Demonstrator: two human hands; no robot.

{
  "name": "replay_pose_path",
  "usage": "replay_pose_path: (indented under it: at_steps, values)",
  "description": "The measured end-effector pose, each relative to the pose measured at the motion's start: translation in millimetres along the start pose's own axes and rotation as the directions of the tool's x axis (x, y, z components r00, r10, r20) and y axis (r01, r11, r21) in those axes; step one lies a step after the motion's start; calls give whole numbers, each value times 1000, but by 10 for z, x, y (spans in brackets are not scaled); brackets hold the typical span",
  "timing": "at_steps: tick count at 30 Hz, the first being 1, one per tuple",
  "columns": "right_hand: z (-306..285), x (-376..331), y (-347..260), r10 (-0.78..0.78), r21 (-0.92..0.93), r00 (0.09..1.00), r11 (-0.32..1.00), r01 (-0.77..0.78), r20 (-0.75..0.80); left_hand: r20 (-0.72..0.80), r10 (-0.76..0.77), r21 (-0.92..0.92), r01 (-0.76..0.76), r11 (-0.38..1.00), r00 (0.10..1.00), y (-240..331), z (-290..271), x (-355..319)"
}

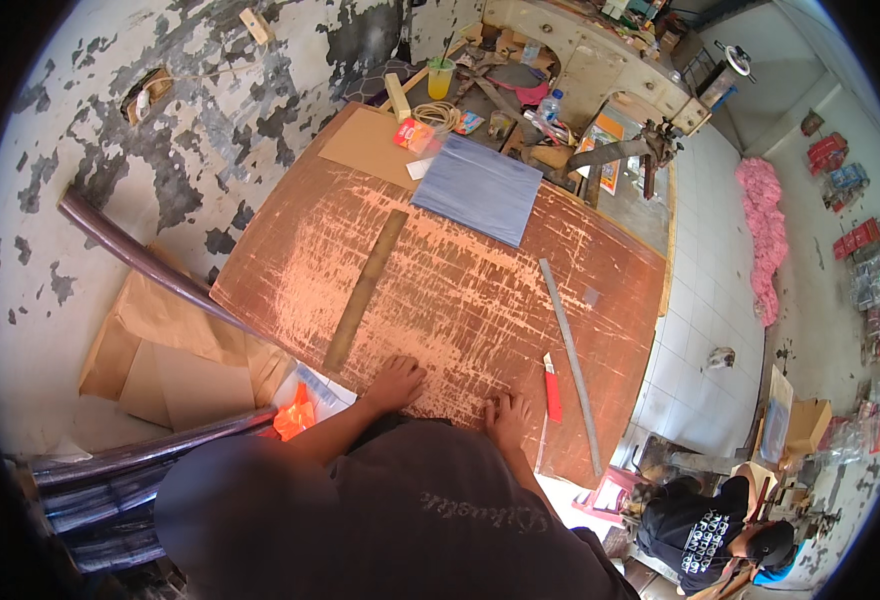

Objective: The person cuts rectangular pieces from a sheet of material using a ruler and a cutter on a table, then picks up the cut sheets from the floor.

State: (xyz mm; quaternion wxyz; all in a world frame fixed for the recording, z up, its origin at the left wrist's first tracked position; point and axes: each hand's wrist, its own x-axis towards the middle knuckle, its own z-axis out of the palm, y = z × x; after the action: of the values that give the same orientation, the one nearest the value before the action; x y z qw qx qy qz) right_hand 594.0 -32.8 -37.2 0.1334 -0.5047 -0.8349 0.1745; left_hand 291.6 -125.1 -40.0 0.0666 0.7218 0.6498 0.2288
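Head view: table (460, 300), nothing held.
Left hand (398, 383), right hand (509, 415) released at its near edge; brown strip (367, 290) on its left, red cutter (553, 392) near right, both untouched; progress unclear.

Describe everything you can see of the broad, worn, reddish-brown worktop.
The broad, worn, reddish-brown worktop lies flat and looks like wood or board. Its surface is scratched, with pale orange patches, heaviest centrally and toward the left. The left hand and right hand rest near its closest edge. On it lie a blue-grey sheet, flat brown cardboard, a dark brown strip, a thin grey strip and a slim red-and-white tool.
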Motion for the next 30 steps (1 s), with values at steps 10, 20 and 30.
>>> replay_pose_path:
  at_steps: [10,20,30]
  values:
    - [-16,-3,-97,48,78,992,996,-39,-118,66,-8,-36,11,999,998,-14,-100,36]
    - [-2,28,-57,85,45,995,996,-82,-61,43,-45,-57,48,997,998,22,-151,104]
    - [-78,95,-140,95,78,987,993,-85,-128,79,-5,-54,9,998,997,-28,-156,119]
